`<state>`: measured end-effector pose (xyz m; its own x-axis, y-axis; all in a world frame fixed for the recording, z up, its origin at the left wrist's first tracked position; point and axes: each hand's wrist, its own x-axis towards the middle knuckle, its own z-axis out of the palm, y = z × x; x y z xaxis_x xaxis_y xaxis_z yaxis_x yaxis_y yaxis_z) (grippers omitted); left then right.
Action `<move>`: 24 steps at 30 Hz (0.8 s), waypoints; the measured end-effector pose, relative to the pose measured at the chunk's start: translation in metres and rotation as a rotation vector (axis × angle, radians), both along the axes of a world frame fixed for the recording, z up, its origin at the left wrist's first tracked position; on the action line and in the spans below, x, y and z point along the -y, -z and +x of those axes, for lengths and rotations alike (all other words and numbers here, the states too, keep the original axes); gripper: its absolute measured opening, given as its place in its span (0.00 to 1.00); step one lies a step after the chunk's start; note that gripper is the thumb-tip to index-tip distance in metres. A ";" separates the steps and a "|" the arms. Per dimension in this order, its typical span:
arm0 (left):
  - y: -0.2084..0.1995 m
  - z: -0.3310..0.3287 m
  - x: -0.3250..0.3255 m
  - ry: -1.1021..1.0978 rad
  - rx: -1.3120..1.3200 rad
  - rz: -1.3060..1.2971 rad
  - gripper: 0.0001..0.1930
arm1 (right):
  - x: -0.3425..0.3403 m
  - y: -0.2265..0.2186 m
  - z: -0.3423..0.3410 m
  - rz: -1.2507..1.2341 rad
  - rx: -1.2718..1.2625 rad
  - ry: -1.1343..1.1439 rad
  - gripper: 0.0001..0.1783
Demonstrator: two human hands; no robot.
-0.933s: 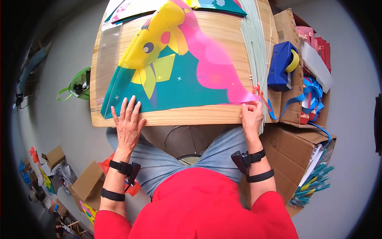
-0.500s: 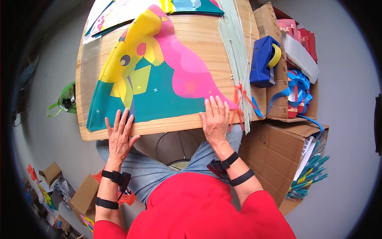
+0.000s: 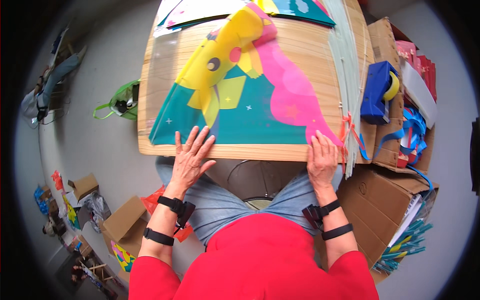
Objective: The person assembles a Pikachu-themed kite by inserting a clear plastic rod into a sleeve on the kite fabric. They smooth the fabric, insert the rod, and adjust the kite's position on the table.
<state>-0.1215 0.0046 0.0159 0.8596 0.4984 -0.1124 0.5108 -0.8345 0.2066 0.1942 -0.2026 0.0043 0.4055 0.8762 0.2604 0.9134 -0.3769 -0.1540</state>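
Note:
A triangular printed sheet in teal, pink and yellow, with a cartoon figure on it, lies on the wooden table in front of me. Its far tip is curled over. On the near edge rests my left hand, open, fingers spread and touching the teal part left of the middle. My right hand is open too, its fingers laid flat and close together at the pink near-right corner. Just right of that corner runs a bundle of thin pale sticks, bound with red ties.
More printed sheets lie at the table's far edge. To the right are a blue tape dispenser, a carton with blue ribbon and a lower cardboard box. A green bag and open boxes stand left; another person is beyond.
My view has swung left, so the table and both hands appear farther right. The right hand sits slightly nearer the sheet's pink corner. The left hand stays on the near edge.

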 end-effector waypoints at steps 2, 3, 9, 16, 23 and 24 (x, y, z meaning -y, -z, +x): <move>-0.005 -0.001 -0.004 0.007 -0.010 -0.016 0.39 | 0.001 -0.002 0.001 -0.014 0.016 -0.031 0.19; -0.007 0.002 -0.005 0.016 0.000 -0.016 0.39 | 0.002 -0.004 -0.001 -0.038 0.079 -0.033 0.19; -0.001 -0.004 0.004 -0.074 0.031 0.020 0.45 | -0.021 -0.020 -0.017 0.030 0.018 -0.150 0.26; -0.001 -0.027 -0.003 -0.182 -0.039 0.026 0.44 | -0.048 -0.012 -0.045 -0.263 -0.183 -0.371 0.48; -0.006 -0.026 -0.007 -0.152 -0.039 0.032 0.44 | -0.027 0.000 -0.029 -0.278 -0.206 -0.295 0.52; -0.004 -0.024 -0.008 -0.137 -0.053 0.064 0.44 | -0.019 -0.001 -0.023 -0.269 -0.189 -0.262 0.52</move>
